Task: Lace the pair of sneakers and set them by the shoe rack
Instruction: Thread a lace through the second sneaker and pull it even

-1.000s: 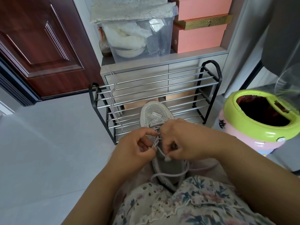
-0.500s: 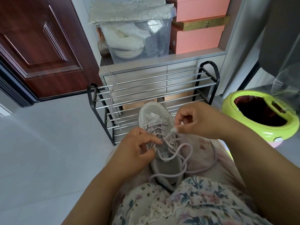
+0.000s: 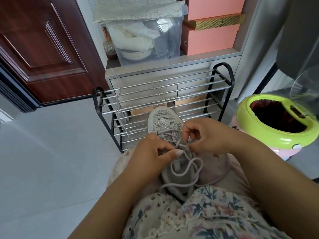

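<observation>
A grey mesh sneaker (image 3: 164, 121) lies on my lap, toe pointing toward the black shoe rack (image 3: 222, 83). Its pale lilac lace (image 3: 188, 168) crosses the upper eyelets and trails in loose loops over the tongue and my knee. My left hand (image 3: 151, 152) grips the sneaker's left side by the eyelets, thumb across the lace. My right hand (image 3: 208, 135) pinches the lace just above the tongue. A second loose lace (image 3: 119, 104) hangs over the rack's left bars. The other sneaker is not in view.
Behind the rack stands a grey cabinet (image 3: 155, 66) with a clear storage bin (image 3: 146, 37) and pink boxes (image 3: 210, 37) on top. A green-rimmed bin (image 3: 276, 135) sits at the right, a dark red door (image 3: 43, 49) at the left. Grey tiled floor (image 3: 51, 161) spreads to the left.
My right hand pulled the lace up and right away from the shoe, then came back down to the eyelets. My left hand stayed on the sneaker's side.
</observation>
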The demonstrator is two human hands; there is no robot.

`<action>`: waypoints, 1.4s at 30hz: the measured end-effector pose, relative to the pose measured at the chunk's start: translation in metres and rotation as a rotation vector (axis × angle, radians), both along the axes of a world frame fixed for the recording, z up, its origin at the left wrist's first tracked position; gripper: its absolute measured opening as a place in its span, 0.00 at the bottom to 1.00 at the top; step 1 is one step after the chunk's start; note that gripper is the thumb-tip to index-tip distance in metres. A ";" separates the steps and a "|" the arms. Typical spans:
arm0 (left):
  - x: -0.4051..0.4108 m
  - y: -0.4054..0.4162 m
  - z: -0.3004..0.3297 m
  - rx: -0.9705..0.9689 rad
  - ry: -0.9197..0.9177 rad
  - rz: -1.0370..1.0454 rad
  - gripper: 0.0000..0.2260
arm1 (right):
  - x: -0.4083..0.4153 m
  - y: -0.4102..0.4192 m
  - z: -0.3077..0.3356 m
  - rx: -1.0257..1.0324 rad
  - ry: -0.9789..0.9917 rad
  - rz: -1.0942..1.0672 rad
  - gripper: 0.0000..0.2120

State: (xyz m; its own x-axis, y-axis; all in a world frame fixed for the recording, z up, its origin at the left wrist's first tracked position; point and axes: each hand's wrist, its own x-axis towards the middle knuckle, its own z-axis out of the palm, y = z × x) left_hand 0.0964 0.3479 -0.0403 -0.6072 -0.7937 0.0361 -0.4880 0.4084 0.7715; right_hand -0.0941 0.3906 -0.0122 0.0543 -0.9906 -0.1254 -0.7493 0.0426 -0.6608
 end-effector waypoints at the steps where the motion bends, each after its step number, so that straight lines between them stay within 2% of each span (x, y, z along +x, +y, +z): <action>1: -0.003 0.001 0.000 0.009 -0.003 0.000 0.03 | -0.001 0.000 0.000 0.008 -0.023 -0.002 0.10; 5: -0.012 0.005 0.000 0.034 -0.015 0.015 0.02 | -0.003 -0.001 -0.003 0.016 -0.063 -0.003 0.11; 11: -0.017 0.006 -0.007 0.062 0.013 0.049 0.06 | -0.002 0.000 0.001 0.028 -0.084 0.006 0.11; 19: -0.002 0.000 0.002 0.233 0.174 -0.042 0.05 | -0.002 0.001 0.002 0.049 -0.094 -0.017 0.12; 22: 0.009 -0.002 0.007 0.328 0.322 -0.101 0.06 | -0.002 0.000 0.001 0.041 -0.061 -0.018 0.13; 25: 0.017 -0.001 0.015 0.526 0.540 -0.174 0.06 | 0.000 0.000 0.002 0.049 -0.069 -0.028 0.14; 26: 0.018 -0.001 0.018 0.553 0.554 -0.190 0.05 | 0.000 0.000 0.002 0.047 -0.058 -0.024 0.15; 28: 0.018 -0.002 0.022 0.501 0.448 -0.168 0.06 | 0.000 0.000 0.001 0.047 -0.065 -0.026 0.15; 30: 0.013 -0.003 0.021 0.371 0.275 -0.076 0.07 | 0.001 0.000 0.000 0.058 -0.103 -0.026 0.15; 32: 0.006 -0.001 0.016 0.240 0.143 -0.023 0.14 | 0.001 -0.001 -0.002 0.052 -0.100 -0.010 0.15; 35: -0.004 0.005 0.012 0.169 0.056 -0.021 0.25 | 0.000 -0.002 -0.004 0.035 -0.077 0.007 0.15; 37: -0.007 0.008 0.013 0.120 0.013 -0.023 0.22 | -0.001 -0.002 -0.004 0.031 -0.100 0.007 0.15; 42: -0.013 0.010 0.008 -0.154 -0.196 0.041 0.10 | -0.002 -0.003 -0.006 0.040 -0.173 0.008 0.15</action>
